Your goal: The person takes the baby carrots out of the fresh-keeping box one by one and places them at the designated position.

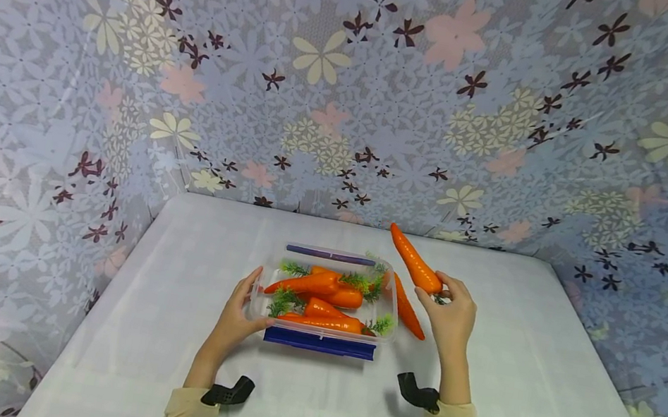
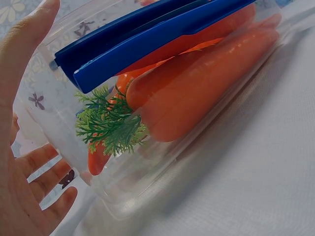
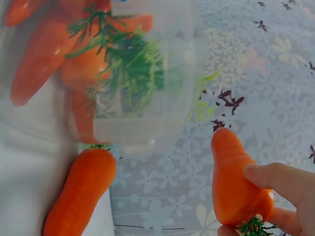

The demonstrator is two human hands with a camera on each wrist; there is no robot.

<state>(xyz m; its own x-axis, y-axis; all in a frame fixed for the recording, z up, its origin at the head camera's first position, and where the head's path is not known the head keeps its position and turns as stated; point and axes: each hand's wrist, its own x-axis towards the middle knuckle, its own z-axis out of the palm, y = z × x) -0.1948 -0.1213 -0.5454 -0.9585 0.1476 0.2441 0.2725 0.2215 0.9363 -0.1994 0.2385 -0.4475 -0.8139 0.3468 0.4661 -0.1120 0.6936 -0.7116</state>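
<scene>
Type of place: a small screened-off booth, arranged for recorded handwork. Whether it stands inside a home, an office or a studio cannot be determined. Evidence: flowered hangings [image 1: 245, 110] in blue-grey, with cream, pink and dark maroon blossoms, enclose the far side and both flanks of the surface [image 1: 553, 339]. Creases are visible in them. White cloth [image 1: 118, 328] covers the surface, with a line running across its near part. Black devices [image 1: 231, 393] are worn at both wrists. The clip-sided plastic box [image 1: 321, 332] and carrots [image 1: 416, 263] are ordinary household articles.
</scene>
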